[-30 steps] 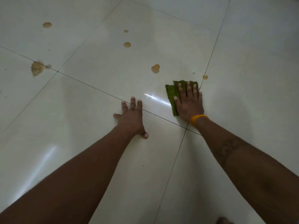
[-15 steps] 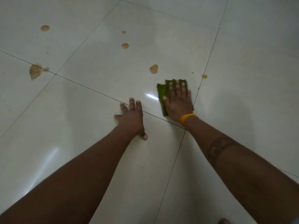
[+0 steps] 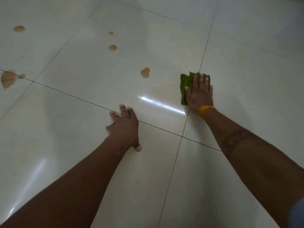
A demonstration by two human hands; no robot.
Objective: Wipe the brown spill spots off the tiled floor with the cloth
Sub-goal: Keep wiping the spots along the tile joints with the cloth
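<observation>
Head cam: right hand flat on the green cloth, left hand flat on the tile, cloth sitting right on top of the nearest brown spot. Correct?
Not quite. In the head view the green cloth lies apart from the nearest brown spot, which shows uncovered to its left. The rest holds: right hand flat on the cloth, left hand flat on the tile.

Glossy, smooth glazed floor tiles [image 3: 98, 145]; the green cloth [image 3: 185, 84] looks matt, perhaps terry.
</observation>
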